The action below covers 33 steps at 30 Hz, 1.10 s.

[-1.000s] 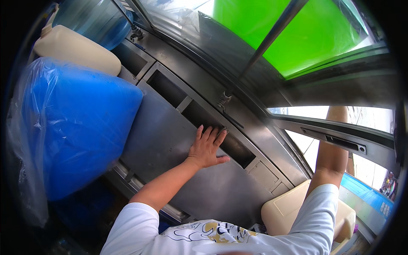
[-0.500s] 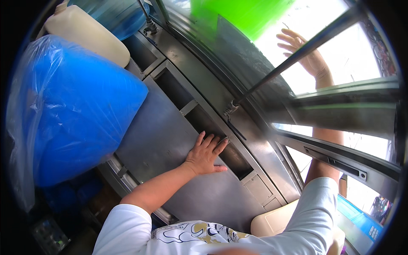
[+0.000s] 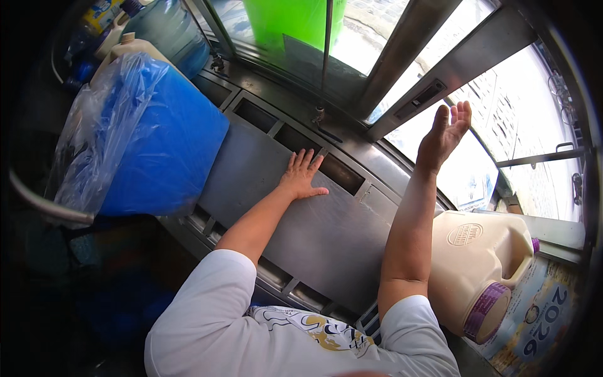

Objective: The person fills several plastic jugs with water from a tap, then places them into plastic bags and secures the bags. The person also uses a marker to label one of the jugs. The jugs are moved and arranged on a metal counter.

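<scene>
My left hand [image 3: 301, 180] lies with fingers spread on a flat grey metal panel [image 3: 333, 242], its fingertips at the edge beside a row of open rectangular slots [image 3: 342, 175]. My right hand [image 3: 443, 139] is raised in front of the window opening, fingers stretched out and thumb up, holding nothing. Close to it stands the metal-framed window edge [image 3: 461, 61] with a recessed latch; the hand appears apart from it. Below my right forearm a large beige plastic jug [image 3: 465, 257] with purple caps sits at the counter's right end.
A blue block-shaped container [image 3: 169, 138] wrapped in clear plastic stands at the left. Behind it are a beige jug [image 3: 147, 49] and a big clear-blue water bottle [image 3: 166, 38]. A bright green object [image 3: 292, 22] shows through the glass. Thin metal rods [image 3: 327, 56] rise from the ledge.
My right hand has come back from outside past the window frame to the near side of it. My left hand stays on the panel, and my view has turned toward the right.
</scene>
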Motion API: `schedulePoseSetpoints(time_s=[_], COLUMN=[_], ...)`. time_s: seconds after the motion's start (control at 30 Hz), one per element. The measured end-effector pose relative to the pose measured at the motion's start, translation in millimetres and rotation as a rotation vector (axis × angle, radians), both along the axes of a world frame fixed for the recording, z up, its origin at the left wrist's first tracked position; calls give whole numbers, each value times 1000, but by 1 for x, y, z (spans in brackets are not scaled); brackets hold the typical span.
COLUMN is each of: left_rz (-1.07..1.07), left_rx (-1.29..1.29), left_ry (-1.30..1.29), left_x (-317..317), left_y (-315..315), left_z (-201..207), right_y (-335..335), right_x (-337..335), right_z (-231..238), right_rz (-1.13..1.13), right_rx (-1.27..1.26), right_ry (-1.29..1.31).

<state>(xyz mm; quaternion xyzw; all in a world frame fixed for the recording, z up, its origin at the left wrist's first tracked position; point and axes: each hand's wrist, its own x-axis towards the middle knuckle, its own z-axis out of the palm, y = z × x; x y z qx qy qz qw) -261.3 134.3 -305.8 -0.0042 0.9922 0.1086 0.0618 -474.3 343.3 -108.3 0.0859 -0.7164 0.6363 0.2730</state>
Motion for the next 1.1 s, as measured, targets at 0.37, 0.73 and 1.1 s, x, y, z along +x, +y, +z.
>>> schedulePoseSetpoints(time_s=[0.37,0.73,1.1], left_rz=[1420,733,132], left_rx=[930,1572,1359], left_ry=[616,796,252], left_x=[344,262,245], left_y=[-226,-306,-196], left_z=[86,223,244], right_y=[-99,-308,-159], right_x=[239,350,385], right_z=[-18,61,64], right_rz=[810,949,501], right_rx=[314,50,210], right_ry=[-533,-445,-437])
